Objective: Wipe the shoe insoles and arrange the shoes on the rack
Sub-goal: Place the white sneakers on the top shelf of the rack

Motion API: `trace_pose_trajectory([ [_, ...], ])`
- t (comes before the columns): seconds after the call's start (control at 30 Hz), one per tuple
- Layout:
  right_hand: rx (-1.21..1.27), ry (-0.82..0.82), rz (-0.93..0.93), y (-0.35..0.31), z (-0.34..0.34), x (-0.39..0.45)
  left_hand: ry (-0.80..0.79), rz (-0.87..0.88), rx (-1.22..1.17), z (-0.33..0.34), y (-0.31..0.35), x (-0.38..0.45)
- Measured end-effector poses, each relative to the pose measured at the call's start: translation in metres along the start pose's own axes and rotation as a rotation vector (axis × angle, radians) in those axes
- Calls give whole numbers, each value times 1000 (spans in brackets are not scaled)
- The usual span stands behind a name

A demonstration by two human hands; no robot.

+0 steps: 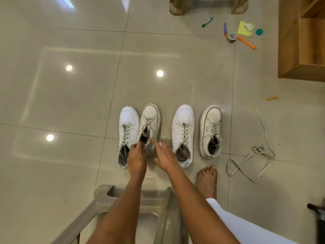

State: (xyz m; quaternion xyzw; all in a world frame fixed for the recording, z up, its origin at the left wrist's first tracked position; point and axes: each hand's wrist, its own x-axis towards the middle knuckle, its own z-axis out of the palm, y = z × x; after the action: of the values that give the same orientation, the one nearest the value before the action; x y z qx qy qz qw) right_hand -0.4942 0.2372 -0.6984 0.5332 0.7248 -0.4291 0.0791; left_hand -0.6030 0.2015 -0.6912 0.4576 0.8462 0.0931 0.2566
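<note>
- Grey-trimmed sneaker (150, 127) at frame centre, second in the row, pinched at its collar by left hand (136, 158).
- Right hand (164, 156) just beside (fingers spread, gripping nothing), forearms reaching down-frame.

Floor tiles (70, 103) glossy, v. reflective; shelf unit (290, 50) matt wood; sneakers (182, 131) smooth white leather-look w/ woven laces.

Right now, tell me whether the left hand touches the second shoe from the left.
Touching. The head view shows the left hand pinching that shoe's collar.
</note>
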Motion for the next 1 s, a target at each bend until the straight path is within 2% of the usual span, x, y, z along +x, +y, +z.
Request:
trace_pose_trajectory([
  [0.1, -20, 43, -50, -10, 6, 7, 6, 9, -65, -10, 11, -4],
  [0.23, 58, 184, 57, -25, -8, 6, -12, -82, -243, -11, 31, -18],
  [0.3, 52, 191, 42, -19, -25, -3, 10, -96, -262, -13, 48, -26],
  [0.43, 112, 266, 76, 10, -60, -32, -35, 128, -228, -14, 70, -48],
  [0.63, 100, 385, 135, 55, -119, -76, -133, 226, -313, 7, 130, -74],
  [0.77, 86, 447, 199, 102, -135, -107, -183, 291, -310, 36, 163, -90],
  [1.0, 79, 470, 336, 184, -137, -129, -341, 172, -90, 90, 170, -90],
])
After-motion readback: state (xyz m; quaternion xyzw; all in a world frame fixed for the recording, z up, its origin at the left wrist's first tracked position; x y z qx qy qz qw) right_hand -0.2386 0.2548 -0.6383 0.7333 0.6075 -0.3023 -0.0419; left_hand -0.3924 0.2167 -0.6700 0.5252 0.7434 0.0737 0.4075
